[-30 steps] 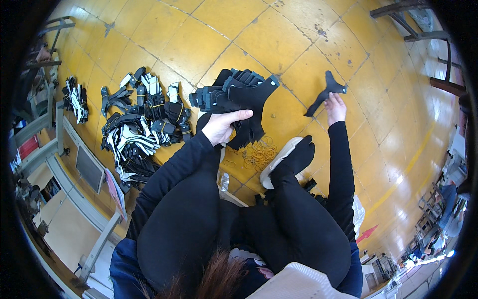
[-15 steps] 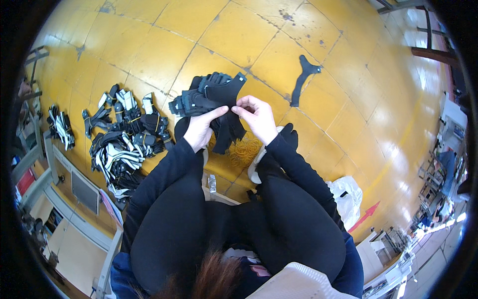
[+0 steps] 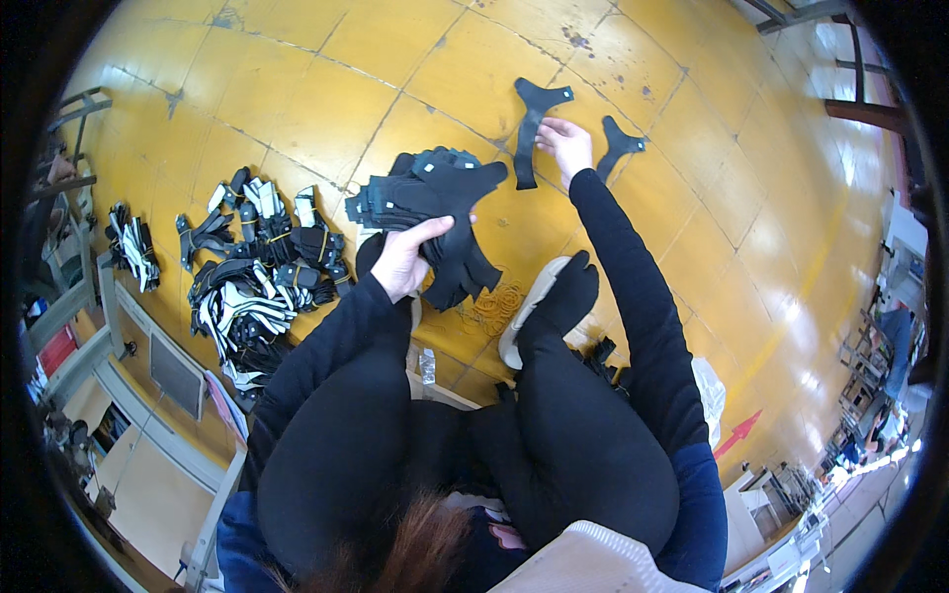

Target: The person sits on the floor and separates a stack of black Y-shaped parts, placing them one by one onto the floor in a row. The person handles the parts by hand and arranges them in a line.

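Observation:
My left hand (image 3: 403, 262) is closed around a thick stack of dark Y-shaped fabric pieces (image 3: 445, 203), thumb on top, fingers mostly hidden underneath. The pieces fan out to both sides, and a few bear small pale labels. Farther out to the right, my right hand (image 3: 568, 150) pinches the edge of a single black Y-shaped fabric piece (image 3: 531, 119), its forked end pointing away from me. Just right of that hand, another such piece (image 3: 619, 140) lies on the yellow floor, partly covered by my wrist.
Bundles of black and white pieces (image 3: 247, 301), some tied with yellow bands, lie piled at the left. Loose yellow rubber bands (image 3: 492, 306) lie between my feet, near a clear plastic packet (image 3: 427, 366). A white plastic bag (image 3: 708, 395) sits right; a metal-framed table (image 3: 173, 450) stands lower left.
My right hand has left the stack and moved away to the right, now with one fabric piece in it. My left hand still holds the stack, which has spread slightly.

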A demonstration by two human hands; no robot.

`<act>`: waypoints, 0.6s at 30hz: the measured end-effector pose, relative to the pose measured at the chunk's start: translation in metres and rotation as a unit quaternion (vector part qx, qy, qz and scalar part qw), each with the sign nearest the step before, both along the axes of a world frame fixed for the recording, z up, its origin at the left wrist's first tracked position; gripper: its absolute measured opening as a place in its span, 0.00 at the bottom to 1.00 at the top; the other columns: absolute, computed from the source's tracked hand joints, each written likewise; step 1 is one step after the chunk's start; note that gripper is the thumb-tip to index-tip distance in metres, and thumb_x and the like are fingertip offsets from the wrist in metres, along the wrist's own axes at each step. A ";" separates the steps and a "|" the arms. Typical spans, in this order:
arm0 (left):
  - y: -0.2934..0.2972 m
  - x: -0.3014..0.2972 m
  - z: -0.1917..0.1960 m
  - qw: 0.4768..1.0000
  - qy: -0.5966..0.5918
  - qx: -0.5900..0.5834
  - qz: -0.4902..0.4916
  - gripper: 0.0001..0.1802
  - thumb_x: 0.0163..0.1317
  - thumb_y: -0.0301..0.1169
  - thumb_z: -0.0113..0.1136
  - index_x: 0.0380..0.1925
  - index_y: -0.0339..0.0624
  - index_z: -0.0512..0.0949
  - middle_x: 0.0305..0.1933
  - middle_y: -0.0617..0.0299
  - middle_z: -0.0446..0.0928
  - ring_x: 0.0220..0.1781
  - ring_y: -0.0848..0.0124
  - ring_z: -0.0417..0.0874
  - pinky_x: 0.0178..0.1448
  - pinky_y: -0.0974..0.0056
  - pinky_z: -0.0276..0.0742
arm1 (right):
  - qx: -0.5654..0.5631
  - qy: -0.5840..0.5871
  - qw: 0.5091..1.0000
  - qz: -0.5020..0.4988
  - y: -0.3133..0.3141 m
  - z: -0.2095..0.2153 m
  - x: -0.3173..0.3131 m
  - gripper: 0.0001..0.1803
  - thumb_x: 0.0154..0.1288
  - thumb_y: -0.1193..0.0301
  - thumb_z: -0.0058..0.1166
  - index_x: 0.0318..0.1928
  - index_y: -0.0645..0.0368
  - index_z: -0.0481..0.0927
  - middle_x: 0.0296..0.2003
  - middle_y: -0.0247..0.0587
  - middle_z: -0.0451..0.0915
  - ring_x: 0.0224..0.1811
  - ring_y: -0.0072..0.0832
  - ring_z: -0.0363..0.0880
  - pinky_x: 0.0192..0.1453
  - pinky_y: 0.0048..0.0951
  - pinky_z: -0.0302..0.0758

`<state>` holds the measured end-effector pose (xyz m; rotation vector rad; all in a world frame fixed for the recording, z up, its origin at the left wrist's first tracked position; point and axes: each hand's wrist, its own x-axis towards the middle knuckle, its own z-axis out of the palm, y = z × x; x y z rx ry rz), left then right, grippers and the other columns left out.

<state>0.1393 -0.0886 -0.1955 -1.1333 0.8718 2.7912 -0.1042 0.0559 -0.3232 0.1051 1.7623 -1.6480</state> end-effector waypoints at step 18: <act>-0.001 -0.002 0.002 0.999 0.030 0.019 -0.021 0.20 0.54 0.18 0.62 0.49 0.35 0.76 0.48 0.55 0.80 0.52 0.66 0.81 0.59 0.63 0.75 | -0.161 -0.087 0.981 -0.066 0.025 0.113 0.105 0.03 0.66 0.74 0.56 0.38 0.56 0.75 0.33 0.36 0.81 0.35 0.24 0.80 0.44 0.29 0.77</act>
